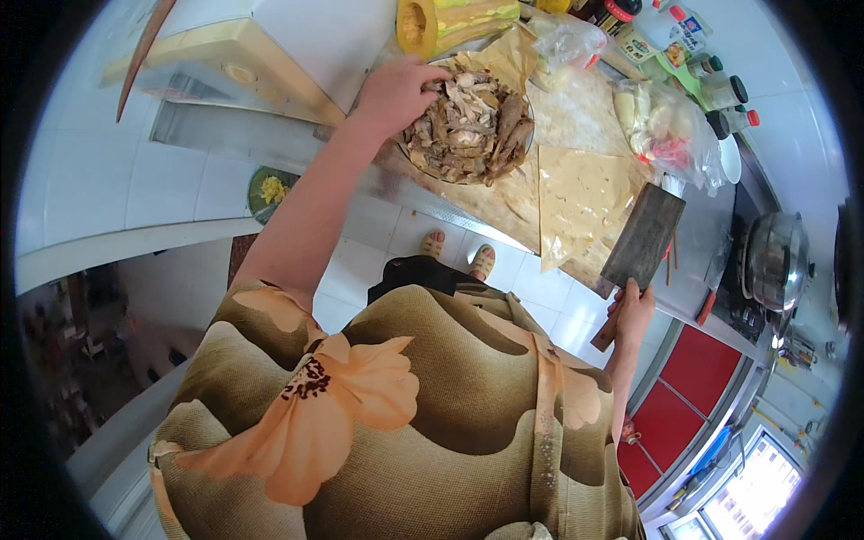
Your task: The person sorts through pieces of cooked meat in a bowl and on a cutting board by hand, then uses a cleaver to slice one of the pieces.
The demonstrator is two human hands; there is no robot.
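A heaped plate of cooked, sliced meat [466,125] sits on a worn wooden board [567,108]. My left hand [399,91] is at its upper left edge, thumb and fingertips around a piece of the meat. Most of the plate's rim [532,135] is covered by the pile. On the right, my right hand [633,314] grips the wooden handle [605,335] of a dark-bladed cleaver [644,236]. The blade points away from me, over the board's right end. Between plate and cleaver lies a sheet of brown paper [580,202] with greasy-looking spots.
A cut squash [466,23] lies behind the plate. Plastic bags of food [665,125] and bottles and jars [722,91] line the back. A lidded steel pot [776,263] is at right. A green plate [260,192] with chopped yellow food is at left, near my forearm.
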